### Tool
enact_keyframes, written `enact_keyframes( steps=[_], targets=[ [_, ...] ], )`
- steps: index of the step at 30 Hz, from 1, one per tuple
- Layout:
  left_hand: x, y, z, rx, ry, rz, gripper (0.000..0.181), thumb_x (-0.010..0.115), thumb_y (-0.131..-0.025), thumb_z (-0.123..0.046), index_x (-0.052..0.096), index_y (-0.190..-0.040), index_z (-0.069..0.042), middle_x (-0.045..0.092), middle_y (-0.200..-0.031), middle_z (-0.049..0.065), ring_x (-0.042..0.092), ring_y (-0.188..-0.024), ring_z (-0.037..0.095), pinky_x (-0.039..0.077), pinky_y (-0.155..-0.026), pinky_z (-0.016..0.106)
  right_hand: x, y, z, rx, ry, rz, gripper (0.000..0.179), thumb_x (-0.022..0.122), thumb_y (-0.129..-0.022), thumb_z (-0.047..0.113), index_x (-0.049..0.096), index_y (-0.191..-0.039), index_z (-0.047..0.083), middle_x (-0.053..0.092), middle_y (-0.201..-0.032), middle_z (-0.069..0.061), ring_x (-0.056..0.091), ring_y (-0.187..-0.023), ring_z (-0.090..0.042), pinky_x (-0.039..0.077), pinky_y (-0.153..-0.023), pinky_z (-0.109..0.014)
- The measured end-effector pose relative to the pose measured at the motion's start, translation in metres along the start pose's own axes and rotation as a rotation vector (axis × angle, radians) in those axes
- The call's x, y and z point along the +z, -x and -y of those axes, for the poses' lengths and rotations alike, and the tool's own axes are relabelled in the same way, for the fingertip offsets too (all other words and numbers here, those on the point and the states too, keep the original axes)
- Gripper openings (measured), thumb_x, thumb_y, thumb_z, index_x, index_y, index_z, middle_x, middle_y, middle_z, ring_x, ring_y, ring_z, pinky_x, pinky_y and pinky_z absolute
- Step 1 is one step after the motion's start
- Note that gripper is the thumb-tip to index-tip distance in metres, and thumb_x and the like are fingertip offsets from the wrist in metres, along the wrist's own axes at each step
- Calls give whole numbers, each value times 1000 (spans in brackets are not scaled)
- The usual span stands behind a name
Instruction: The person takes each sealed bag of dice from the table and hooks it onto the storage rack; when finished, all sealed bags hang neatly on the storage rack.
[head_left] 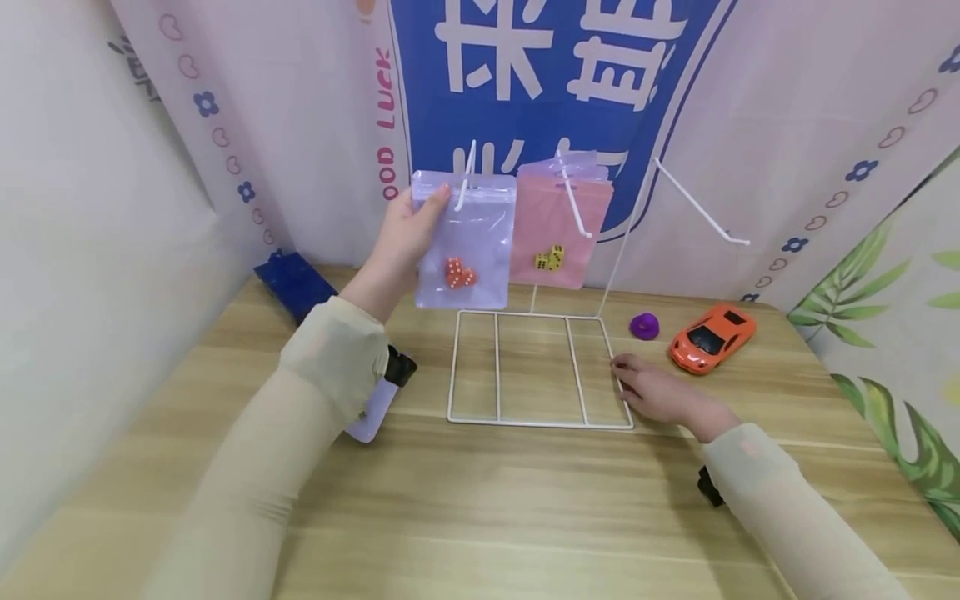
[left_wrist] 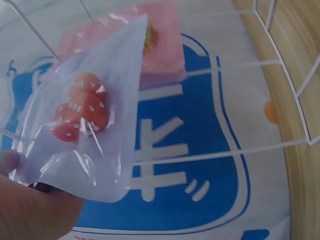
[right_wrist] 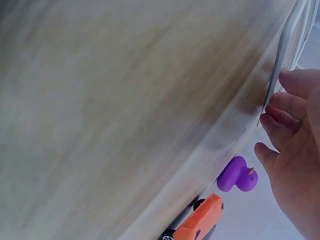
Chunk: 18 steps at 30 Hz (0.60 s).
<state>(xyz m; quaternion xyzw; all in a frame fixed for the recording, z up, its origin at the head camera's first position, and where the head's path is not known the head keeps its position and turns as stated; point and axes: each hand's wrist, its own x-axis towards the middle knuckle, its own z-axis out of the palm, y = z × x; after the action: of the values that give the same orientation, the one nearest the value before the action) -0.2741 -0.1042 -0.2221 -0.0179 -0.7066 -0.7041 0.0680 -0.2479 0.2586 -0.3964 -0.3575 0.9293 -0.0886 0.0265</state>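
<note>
My left hand (head_left: 408,229) pinches the upper left corner of a lilac zip bag (head_left: 487,225) with orange-red dice (head_left: 454,273) inside. The bag's top edge meets the left hook (head_left: 467,179) of a white wire rack (head_left: 540,425). On the middle hook (head_left: 573,200) hang a pink zip bag (head_left: 525,225) with yellow dice and, behind it, another lilac bag (head_left: 588,162). In the left wrist view, the thumb (left_wrist: 30,210) lies against the held bag's edge. My right hand (head_left: 656,392) rests at the right side of the rack's base, its fingers (right_wrist: 287,105) loosely bent at the wire.
The right hook (head_left: 701,200) holds no bag. Beyond my right hand are a purple rubber duck (right_wrist: 237,175) and an orange toy car (head_left: 712,337). At left lie a dark blue packet (head_left: 294,283) and another lilac bag (head_left: 372,412), partly hidden by my arm. A printed cloth hangs behind.
</note>
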Motion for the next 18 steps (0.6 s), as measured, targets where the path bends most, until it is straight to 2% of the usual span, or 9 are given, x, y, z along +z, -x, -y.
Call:
enact_keyframes(
  steps=[6, 11, 14, 18],
  targets=[
    [2, -37, 5, 82, -119, -41, 36, 54, -92, -30, 50, -123, -11, 54, -117, 6, 50, -107, 16, 39, -93, 26, 3, 1, 0, -28, 3, -37, 40, 59, -85, 1, 47, -117, -20, 42, -123, -31, 46, -111, -45, 38, -92, -51],
    [4, -56, 9, 128, -178, -67, 38, 55, -92, -29, 50, -124, -11, 53, -120, 5, 48, -110, 15, 38, -94, 25, 4, 2, -1, -13, -3, -37, 39, 58, -86, 2, 48, -118, -19, 42, -124, -31, 45, -112, -44, 37, -93, -51],
    [6, -65, 10, 122, -214, -80, 40, 54, -92, -31, 49, -126, -11, 53, -122, 5, 48, -111, 15, 39, -94, 26, 3, 2, -1, 11, -9, -26, 40, 57, -87, 3, 47, -119, -18, 42, -126, -30, 44, -114, -44, 36, -94, -51],
    [9, -76, 10, 78, -264, -93, 43, 51, -93, -36, 46, -129, -12, 50, -126, 4, 46, -114, 15, 37, -96, 26, 3, 1, -2, 19, -3, -22, 40, 57, -87, 3, 47, -120, -18, 41, -126, -30, 44, -114, -43, 35, -95, -51]
  ],
)
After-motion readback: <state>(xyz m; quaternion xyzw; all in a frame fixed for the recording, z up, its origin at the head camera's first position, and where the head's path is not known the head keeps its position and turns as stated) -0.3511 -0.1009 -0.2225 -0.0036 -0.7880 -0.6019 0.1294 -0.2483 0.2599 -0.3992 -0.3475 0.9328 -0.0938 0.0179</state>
